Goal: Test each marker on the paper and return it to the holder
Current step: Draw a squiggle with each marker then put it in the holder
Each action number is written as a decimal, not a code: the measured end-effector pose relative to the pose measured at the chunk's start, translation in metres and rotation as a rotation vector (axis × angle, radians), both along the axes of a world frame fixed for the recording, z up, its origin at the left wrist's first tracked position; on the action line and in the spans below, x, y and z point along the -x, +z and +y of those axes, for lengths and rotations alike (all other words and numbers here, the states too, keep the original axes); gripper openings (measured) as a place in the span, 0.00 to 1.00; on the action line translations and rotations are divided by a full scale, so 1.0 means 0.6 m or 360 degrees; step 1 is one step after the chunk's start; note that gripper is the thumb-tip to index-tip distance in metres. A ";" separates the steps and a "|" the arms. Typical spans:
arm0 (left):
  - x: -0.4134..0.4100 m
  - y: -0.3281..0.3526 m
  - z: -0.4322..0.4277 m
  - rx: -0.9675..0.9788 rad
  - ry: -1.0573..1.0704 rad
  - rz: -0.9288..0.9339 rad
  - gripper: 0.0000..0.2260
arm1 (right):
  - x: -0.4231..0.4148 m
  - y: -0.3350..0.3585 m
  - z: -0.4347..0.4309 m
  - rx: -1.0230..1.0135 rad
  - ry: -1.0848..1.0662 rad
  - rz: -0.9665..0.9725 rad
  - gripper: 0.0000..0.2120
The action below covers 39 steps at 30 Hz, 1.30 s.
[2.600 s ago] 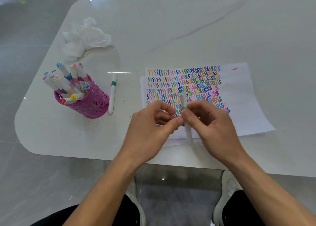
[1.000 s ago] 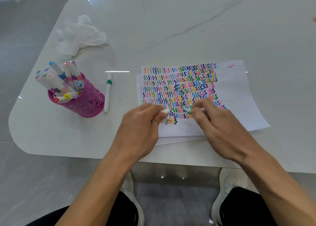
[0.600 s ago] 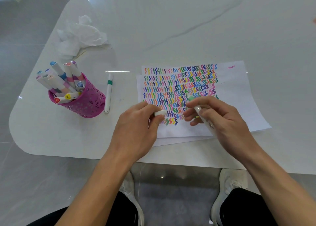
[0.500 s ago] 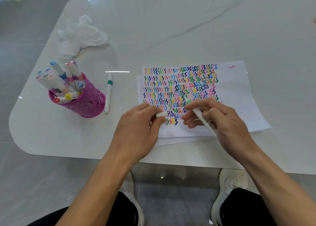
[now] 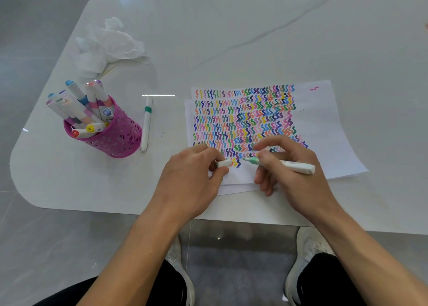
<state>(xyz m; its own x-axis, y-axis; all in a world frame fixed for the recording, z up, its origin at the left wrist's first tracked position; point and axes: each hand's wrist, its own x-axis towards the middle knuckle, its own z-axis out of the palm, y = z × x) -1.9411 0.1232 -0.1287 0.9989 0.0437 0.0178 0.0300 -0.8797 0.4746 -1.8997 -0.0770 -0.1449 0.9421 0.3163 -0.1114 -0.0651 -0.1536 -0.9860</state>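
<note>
So — paper (image 5: 324,125) well filled; our right hand (image 5: 294,185) grips the marker (image 5: 298,167), left hand (image 5: 192,180) pinches its cap (image 5: 224,163) — holder (image 5: 115,139) return pending.

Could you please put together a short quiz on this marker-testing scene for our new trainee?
1. True or false: the marker in the right hand is capped.
2. What does the left hand hold? A) an eraser B) a cap C) a ruler
3. Fill in: the loose marker lies on the table between the holder and the ____.

Key: 1 false; 2 B; 3 paper.
</note>
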 end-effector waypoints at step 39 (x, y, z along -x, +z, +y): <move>-0.002 -0.004 0.001 -0.0112 -0.0001 -0.0040 0.07 | 0.009 -0.015 0.008 0.0331 -0.0049 -0.0080 0.12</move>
